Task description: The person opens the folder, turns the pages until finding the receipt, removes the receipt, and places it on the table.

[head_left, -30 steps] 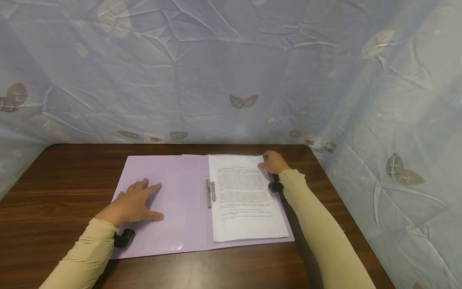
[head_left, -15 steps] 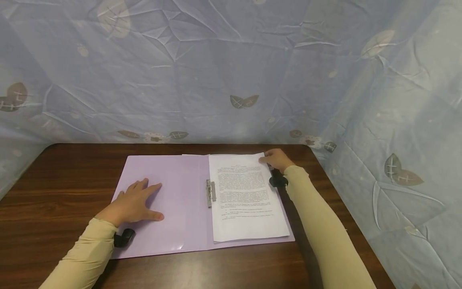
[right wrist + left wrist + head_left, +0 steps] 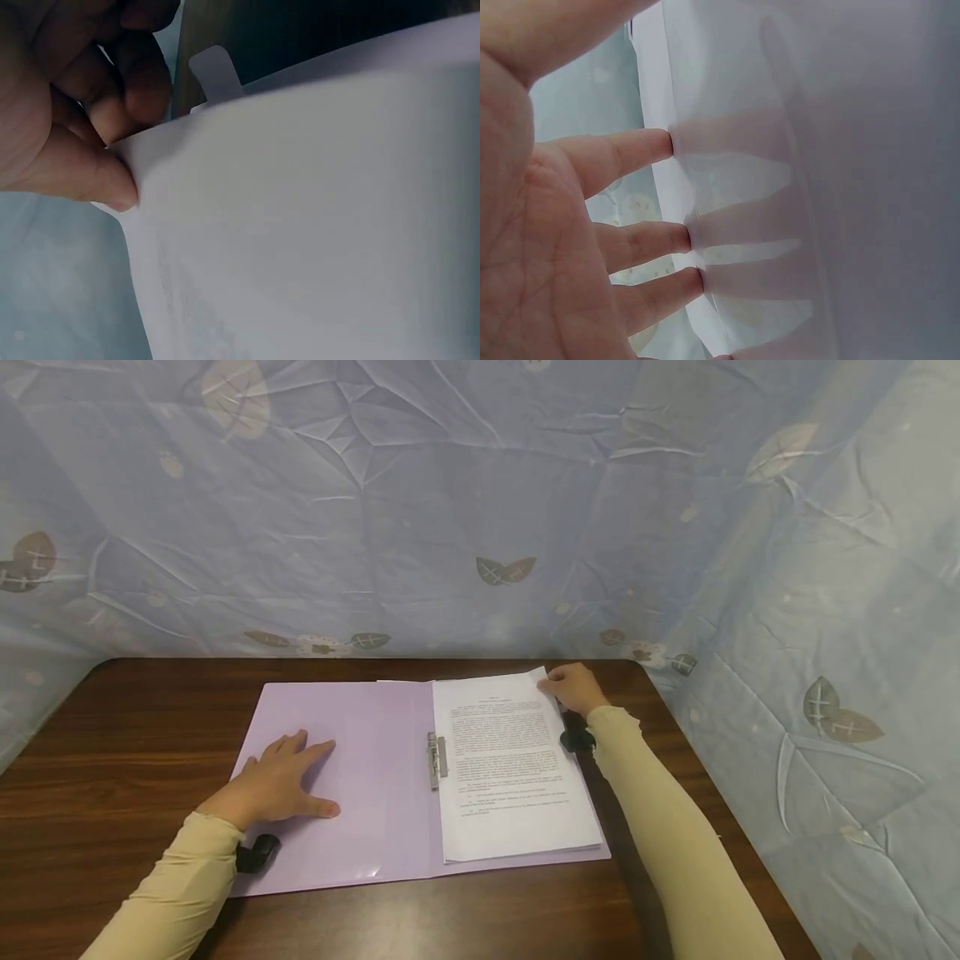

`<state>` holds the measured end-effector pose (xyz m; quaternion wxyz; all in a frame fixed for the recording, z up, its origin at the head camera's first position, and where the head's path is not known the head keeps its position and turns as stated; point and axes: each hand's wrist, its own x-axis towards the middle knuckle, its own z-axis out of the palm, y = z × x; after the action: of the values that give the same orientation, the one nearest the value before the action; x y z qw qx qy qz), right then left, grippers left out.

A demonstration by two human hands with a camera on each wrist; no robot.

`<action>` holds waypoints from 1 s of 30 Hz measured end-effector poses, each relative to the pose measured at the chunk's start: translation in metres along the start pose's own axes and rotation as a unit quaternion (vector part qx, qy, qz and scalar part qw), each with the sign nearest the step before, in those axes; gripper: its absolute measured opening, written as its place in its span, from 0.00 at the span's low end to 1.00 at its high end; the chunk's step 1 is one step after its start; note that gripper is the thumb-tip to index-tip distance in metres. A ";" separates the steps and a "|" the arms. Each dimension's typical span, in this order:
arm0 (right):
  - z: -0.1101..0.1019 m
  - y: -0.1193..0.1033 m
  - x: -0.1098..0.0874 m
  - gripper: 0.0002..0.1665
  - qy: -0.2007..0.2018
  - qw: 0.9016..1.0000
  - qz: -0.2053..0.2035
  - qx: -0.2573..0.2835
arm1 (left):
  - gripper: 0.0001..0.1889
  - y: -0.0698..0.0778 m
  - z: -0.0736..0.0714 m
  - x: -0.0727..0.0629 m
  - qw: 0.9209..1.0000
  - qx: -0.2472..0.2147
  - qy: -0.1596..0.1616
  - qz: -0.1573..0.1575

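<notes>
An open purple folder (image 3: 382, 827) lies flat, with a metal clip (image 3: 437, 762) by its spine. On its right half is a stack of printed paper (image 3: 517, 827). My right hand (image 3: 576, 688) pinches the top right corner of the paper and lifts it a little. In the right wrist view the thumb (image 3: 112, 180) lies over the corner of the sheet (image 3: 300, 210), the fingers curled behind it. My left hand (image 3: 281, 781) rests on the folder's left cover with fingers spread. The left wrist view shows its fingertips (image 3: 682, 236) touching the glossy cover (image 3: 870, 187).
The folder lies on a dark wooden table (image 3: 112, 760). A patterned pale blue curtain (image 3: 420, 510) hangs behind the table and along its right side. A purple tab (image 3: 216, 73) sticks out past the paper's edge.
My right hand has moved slightly up and away, raising the paper's top right corner. The left hand has stayed in place on the cover.
</notes>
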<state>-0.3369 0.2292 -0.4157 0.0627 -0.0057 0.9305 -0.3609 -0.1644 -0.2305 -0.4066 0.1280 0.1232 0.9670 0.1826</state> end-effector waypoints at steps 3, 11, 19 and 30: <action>-0.001 0.004 0.001 0.15 0.002 1.000 -0.014 -0.004 | 0.57 0.000 0.000 0.000 1.000 -0.001 0.001 0.001; -0.005 0.020 0.005 0.13 -0.030 0.999 -0.018 -0.009 | 0.58 0.000 0.000 0.000 1.000 -0.004 -0.001 0.002; -0.007 0.027 -0.002 0.13 -0.087 0.996 0.016 0.010 | 0.58 -0.001 0.001 0.000 1.000 -0.009 0.001 0.002; -0.002 0.037 -0.012 0.13 -0.065 0.997 0.004 0.046 | 0.58 -0.003 0.002 0.001 1.000 0.000 0.002 0.006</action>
<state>-0.3241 0.2587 -0.4373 0.1248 -0.0225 0.9066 -0.4024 -0.1654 -0.2318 -0.4101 0.1252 0.1286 0.9664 0.1838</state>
